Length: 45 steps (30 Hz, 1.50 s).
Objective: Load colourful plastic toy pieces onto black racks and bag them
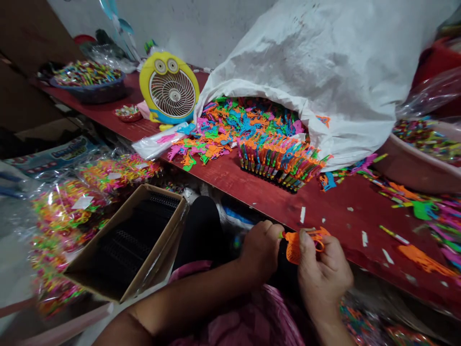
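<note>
Both my hands meet below the front edge of the red table [273, 204], over my lap. My right hand [326, 269] pinches an orange plastic toy piece [300, 242] with a mesh-like head. My left hand [261, 250] is closed around a thin green stick [281, 235] and the dark item under the orange piece; what that dark item is cannot be made out. On the table just beyond stands a black comb-like rack [277, 166] packed with several upright coloured toy pieces.
A big white sack [324, 62] spills coloured plastic pieces [234, 125] onto the table. A yellow fan [169, 89] stands behind. A cardboard box of black racks [133, 240] sits at my left, among bagged toys [65, 206]. Bowls of pieces [421, 149] are right and far left.
</note>
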Tool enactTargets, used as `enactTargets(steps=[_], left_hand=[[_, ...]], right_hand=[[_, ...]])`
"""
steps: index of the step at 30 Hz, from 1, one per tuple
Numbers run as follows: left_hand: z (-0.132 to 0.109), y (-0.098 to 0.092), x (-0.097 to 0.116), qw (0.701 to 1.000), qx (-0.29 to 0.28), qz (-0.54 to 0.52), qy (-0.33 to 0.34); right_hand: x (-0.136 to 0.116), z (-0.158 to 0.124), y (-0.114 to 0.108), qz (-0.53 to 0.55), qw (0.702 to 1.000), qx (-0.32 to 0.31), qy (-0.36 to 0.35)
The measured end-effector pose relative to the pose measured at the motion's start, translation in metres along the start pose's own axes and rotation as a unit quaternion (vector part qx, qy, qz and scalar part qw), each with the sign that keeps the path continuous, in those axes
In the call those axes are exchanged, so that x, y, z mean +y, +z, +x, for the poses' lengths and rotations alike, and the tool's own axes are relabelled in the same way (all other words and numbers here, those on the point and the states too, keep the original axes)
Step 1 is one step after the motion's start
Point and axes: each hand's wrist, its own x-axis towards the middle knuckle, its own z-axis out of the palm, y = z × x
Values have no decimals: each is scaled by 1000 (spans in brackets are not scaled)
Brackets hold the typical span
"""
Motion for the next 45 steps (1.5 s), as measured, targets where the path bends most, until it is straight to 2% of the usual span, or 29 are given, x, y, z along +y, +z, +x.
enactTargets(steps=[5,10,15,18,20,25,28,31,35,37,40,42,45], left_hand=[[-1,8,-3,999,27,17,12],[-4,13,-4,998,59,6,33],[-8,21,-5,995,70,-4,65],[-9,23,-5,995,71,-9,65],[-9,20,-5,996,69,-16,52],[-7,12,-4,995,71,-51,50],[-6,12,-5,992,92,-85,16],[-5,13,-8,989,95,-112,-19],[-4,9,-13,978,91,-185,-22],[-2,6,-14,960,67,-272,-26],[3,3,-17,908,-7,-415,-49],[6,1,-19,883,-69,-462,-57],[10,-3,-24,870,-145,-468,-58]], right_hand=[[4,-2,6,16,999,8,41],[7,-6,5,-80,993,68,-57],[0,-4,8,23,997,42,60],[-4,-4,7,3,998,60,19],[-3,-6,6,1,999,51,1],[-2,-6,8,46,997,41,47],[-5,-2,10,43,997,39,53],[-8,2,9,65,995,-3,79],[-4,7,4,154,969,-131,143],[3,11,2,221,947,-170,160],[15,18,-1,308,915,-197,169],[21,23,-3,281,923,-213,157],[26,29,-4,203,939,-249,123]])
